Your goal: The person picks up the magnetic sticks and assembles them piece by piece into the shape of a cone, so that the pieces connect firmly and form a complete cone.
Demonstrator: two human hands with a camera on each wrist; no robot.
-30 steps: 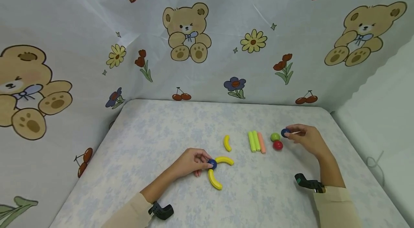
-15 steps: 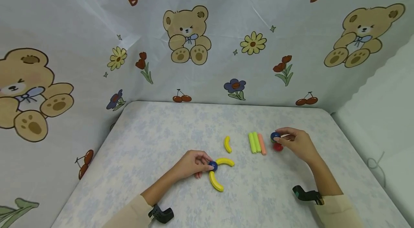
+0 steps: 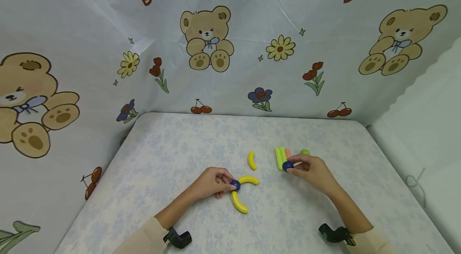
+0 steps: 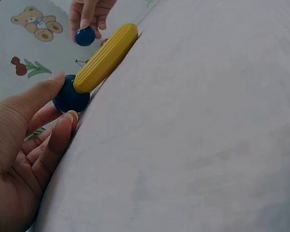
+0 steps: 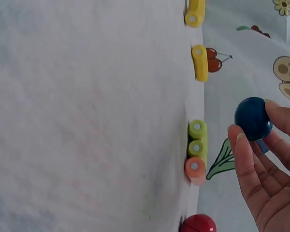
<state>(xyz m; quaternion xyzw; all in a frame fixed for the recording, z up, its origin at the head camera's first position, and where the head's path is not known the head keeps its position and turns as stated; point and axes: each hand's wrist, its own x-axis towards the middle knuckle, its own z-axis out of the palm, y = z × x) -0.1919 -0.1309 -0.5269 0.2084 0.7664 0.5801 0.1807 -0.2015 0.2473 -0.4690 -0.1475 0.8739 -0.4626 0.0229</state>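
Observation:
My left hand (image 3: 213, 182) pinches a dark blue ball (image 3: 235, 185) low at the table. Two curved yellow rods reach out from that ball: an upper one (image 3: 249, 180) to the right and a lower one (image 3: 239, 203) toward me. In the left wrist view, a ribbed yellow rod (image 4: 106, 58) meets the ball. Thumb and fingers of my right hand (image 3: 312, 171) grip a second blue ball (image 5: 253, 118), held up off the table. From the head view, it overlaps the near end of the straight rods. A red ball (image 5: 198, 224) shows only in the right wrist view.
A loose curved yellow rod (image 3: 252, 161) lies between the hands, farther back. Two light green rods (image 3: 279, 158) and an orange rod (image 5: 195, 167) lie side by side. Behind my right hand a green ball (image 3: 305, 152) peeks out. A printed curtain (image 3: 245, 38) hangs past the table's far edge.
My right hand has carried its blue ball leftward and toward me, from beside the green and red balls to over the straight rods. The left hand holds its place.

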